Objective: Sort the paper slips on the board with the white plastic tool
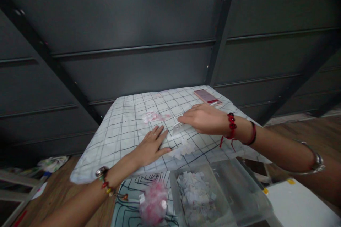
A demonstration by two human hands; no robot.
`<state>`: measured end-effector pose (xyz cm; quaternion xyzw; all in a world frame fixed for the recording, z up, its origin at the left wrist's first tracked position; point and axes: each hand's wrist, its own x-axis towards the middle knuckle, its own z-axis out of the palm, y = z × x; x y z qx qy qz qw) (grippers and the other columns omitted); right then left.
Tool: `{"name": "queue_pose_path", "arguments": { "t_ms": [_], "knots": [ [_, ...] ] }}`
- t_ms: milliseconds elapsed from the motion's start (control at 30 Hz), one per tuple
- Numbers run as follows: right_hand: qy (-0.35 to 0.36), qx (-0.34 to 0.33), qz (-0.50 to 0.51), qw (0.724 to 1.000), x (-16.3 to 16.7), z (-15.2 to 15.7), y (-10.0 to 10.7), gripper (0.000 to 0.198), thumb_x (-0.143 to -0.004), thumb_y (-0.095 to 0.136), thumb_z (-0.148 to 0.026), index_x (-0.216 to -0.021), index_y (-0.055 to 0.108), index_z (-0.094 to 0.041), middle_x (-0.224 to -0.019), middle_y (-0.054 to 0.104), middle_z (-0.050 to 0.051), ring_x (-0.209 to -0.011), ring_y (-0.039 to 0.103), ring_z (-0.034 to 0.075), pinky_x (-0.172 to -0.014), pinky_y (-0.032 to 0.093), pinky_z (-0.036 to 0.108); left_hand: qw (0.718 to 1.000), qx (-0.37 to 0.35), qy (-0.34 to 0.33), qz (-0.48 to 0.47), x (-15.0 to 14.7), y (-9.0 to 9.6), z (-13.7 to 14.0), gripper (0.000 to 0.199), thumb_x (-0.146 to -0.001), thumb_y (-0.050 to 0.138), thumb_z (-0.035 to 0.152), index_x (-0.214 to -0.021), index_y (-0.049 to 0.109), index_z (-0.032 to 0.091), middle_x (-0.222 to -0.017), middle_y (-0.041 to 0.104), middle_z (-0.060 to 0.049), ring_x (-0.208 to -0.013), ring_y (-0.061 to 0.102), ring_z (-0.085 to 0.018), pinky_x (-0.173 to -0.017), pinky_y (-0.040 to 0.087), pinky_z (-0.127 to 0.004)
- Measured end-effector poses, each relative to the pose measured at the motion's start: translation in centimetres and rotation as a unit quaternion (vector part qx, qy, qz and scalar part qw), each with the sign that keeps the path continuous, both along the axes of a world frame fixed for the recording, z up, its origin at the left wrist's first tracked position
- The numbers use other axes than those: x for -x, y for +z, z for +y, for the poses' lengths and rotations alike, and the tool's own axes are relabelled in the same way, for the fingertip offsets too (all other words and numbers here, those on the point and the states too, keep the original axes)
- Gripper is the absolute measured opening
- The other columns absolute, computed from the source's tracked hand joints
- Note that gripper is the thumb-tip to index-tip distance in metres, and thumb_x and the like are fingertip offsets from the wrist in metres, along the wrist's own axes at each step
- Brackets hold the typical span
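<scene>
Left hand (152, 146) lies spread; right hand (201, 117) grips a clear piece (178, 128), probably light and stiff, best held by its edges.

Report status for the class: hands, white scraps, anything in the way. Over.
Left hand flat on checked cloth. Right hand gripping whitish item. White scraps near left hand. Phone beyond right hand.

A pink phone (205, 95) lies flat near the checked cloth's (125, 120) far right corner; a dark panelled wall (138, 14) rises behind, above wooden flooring (57, 181). Nearer me, a white board (295, 202) shows 2 yellow tabs (291, 182).
</scene>
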<state>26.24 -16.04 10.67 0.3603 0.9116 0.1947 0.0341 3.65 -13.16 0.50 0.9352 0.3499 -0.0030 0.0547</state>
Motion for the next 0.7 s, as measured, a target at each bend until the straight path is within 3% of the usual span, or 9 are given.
{"name": "queue_pose_path", "arguments": {
  "t_ms": [300, 433, 700],
  "knots": [
    [-0.020, 0.005, 0.008, 1.000, 0.4, 1.0, -0.3, 0.023, -0.076, 0.042, -0.005, -0.093, 0.054, -0.015, -0.082, 0.065, 0.005, -0.075, 0.058, 0.018, -0.061, 0.034, 0.028, 0.995, -0.017, -0.086, -0.055, 0.6, 0.8, -0.6, 0.044, -0.092, 0.035, 0.047, -0.123, 0.050, 0.018, -0.143, 0.022, -0.009, -0.129, 0.017, -0.031, -0.104, 0.020, -0.042],
    [-0.020, 0.001, 0.033, 0.999, 0.1, 1.2, -0.3, 0.026, -0.073, 0.042, -0.003, -0.092, 0.054, -0.015, -0.080, 0.064, 0.005, -0.075, 0.058, 0.017, -0.063, 0.035, 0.028, 0.993, -0.019, -0.097, -0.067, 0.9, 0.8, -0.7, 0.043, -0.093, 0.034, 0.047, -0.124, 0.048, 0.021, -0.143, 0.022, -0.007, -0.130, 0.017, -0.029, -0.103, 0.022, -0.042],
    [-0.006, 0.046, 0.062, 0.997, -0.8, 0.4, -0.3, 0.020, -0.080, 0.039, -0.010, -0.089, 0.055, -0.017, -0.078, 0.064, 0.004, -0.074, 0.058, 0.016, -0.061, 0.035, 0.026, 0.997, -0.048, -0.046, -0.041, 1.3, 0.4, -0.1, 0.053, -0.093, 0.027, 0.050, -0.130, 0.040, 0.014, -0.140, 0.028, -0.013, -0.129, 0.020, -0.027, -0.103, 0.022, -0.040]
  ]
}}
